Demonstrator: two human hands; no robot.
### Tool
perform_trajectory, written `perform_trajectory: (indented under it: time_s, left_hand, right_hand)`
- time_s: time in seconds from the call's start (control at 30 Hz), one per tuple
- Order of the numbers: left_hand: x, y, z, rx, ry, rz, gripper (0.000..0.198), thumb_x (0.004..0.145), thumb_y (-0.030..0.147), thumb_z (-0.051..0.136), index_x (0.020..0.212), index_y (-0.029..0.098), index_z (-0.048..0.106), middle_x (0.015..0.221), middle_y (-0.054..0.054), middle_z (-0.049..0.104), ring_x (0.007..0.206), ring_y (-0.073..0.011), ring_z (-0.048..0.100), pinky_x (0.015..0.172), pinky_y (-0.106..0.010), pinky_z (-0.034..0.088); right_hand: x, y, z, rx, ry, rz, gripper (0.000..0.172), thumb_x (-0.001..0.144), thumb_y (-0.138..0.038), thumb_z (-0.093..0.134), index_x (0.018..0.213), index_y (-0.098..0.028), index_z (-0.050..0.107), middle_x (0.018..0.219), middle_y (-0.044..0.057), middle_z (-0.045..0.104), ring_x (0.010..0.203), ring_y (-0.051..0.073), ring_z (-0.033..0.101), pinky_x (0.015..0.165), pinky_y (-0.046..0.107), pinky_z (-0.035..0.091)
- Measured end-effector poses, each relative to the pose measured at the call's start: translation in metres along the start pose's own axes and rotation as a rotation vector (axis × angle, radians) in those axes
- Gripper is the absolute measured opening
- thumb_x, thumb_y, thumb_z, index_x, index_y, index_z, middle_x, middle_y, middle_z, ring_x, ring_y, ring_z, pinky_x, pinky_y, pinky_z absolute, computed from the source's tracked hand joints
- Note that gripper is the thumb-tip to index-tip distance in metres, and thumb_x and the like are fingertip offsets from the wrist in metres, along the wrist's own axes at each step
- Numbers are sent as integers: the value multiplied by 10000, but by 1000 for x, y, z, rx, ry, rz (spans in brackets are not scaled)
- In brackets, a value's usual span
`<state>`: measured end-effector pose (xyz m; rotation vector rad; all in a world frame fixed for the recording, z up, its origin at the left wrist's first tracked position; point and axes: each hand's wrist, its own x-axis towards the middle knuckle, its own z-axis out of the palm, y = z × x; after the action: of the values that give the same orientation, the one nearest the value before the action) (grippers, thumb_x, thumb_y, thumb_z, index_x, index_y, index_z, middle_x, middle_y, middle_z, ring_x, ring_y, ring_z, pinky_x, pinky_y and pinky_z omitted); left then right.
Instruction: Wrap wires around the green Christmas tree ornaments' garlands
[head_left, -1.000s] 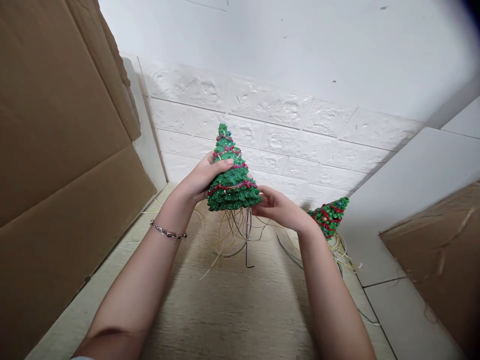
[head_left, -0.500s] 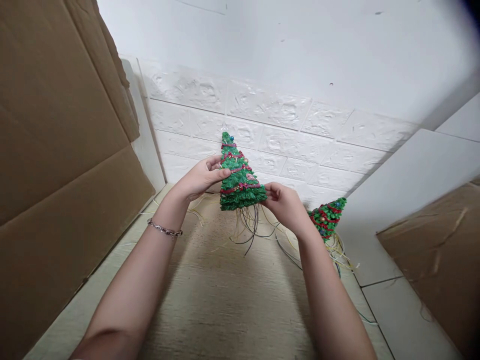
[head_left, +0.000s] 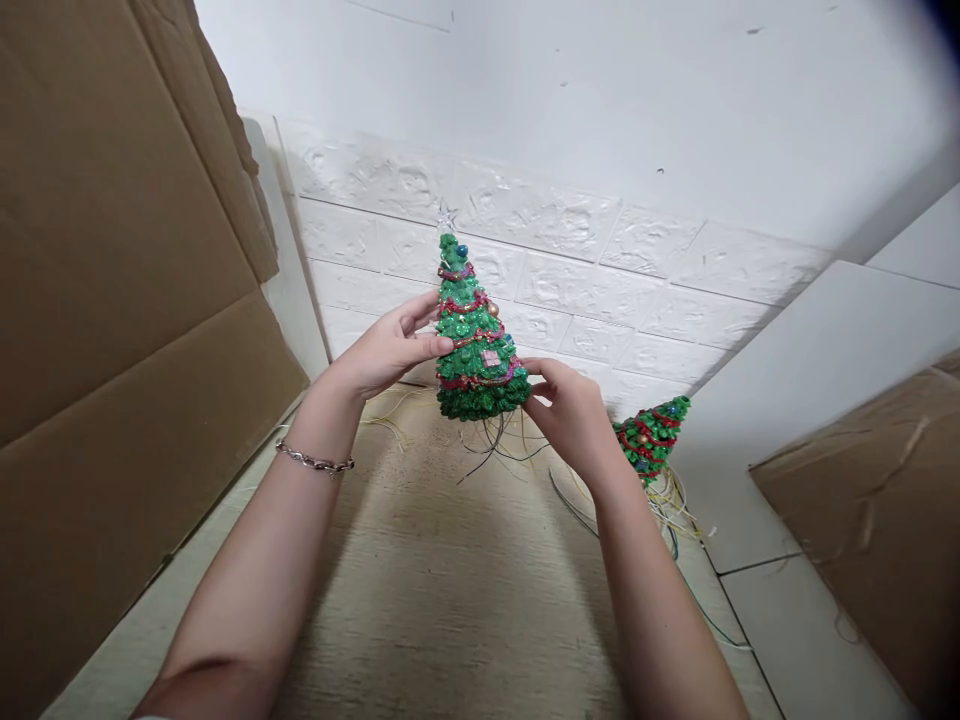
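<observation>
Between both hands, above the table, is a small green Christmas tree figurine (head_left: 476,350) with red garlands, coloured baubles and a clear star (head_left: 447,217) on top. My left hand (head_left: 397,345) grips its left side, thumb across the front and fingers behind. At the lower right edge, my right hand (head_left: 566,405) pinches the base; its fingertips are partly hidden behind the tree. Dark and pale wires (head_left: 491,445) hang below the base. Beyond my right wrist lies a second tree figurine (head_left: 654,435), tilted, partly covered by the arm.
Loose yellow and white wires (head_left: 675,505) trail under the second tree. A large cardboard sheet (head_left: 120,300) stands on the left, and another cardboard piece (head_left: 862,510) is at the right. A white brick-pattern wall (head_left: 570,215) closes off the back of the wooden table (head_left: 442,590).
The held tree has tipped more upright, its star rising, and turned a little so more of its front shows. Both hands still hold it.
</observation>
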<state>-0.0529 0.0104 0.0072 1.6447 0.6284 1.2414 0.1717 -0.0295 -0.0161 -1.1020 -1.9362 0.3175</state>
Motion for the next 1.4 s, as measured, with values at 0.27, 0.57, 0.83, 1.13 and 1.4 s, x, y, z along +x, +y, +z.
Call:
perform_trajectory:
  time_s: [0.27,0.57,0.83,1.13,1.4]
  left_hand:
    - [0,-1,5,-93,15,-33,661,579,314,811,1188,202,580,1117,-117,631,1116,-308,577,961,-428,466]
    - [5,-6,25,-200,284,-143,430,614,355,784,947,173,582,901,-41,643,806,-167,614,718,-284,505]
    - [7,-11,26,-212,349,-151,378,630,347,781,898,171,580,818,-24,641,698,-137,594,648,-264,493]
    - [-1,3,5,-99,136,-172,455,661,336,765,1058,191,596,1045,-73,653,924,-215,632,760,-304,518]
    - [-1,1,15,-93,236,-126,612,571,269,825,1103,227,526,1080,-55,646,982,-225,629,816,-334,530]
  right_hand:
    - [-2,0,8,61,59,22,214,716,-114,565,892,-219,628,1211,82,615,1026,207,621,801,372,551]
    - [-7,-12,31,41,21,-97,184,740,-95,561,880,-211,534,1287,114,539,1180,242,533,896,420,526]
    - [-10,-16,35,105,64,-45,348,733,-99,593,1037,-254,529,1385,103,420,1207,262,499,839,406,542]
    - [-4,-1,39,355,38,177,594,627,-239,737,1171,-274,498,1497,118,284,662,92,621,707,352,551]
    - [-3,3,46,410,66,199,622,612,-280,747,1181,-274,496,1512,115,255,622,63,594,710,333,545]
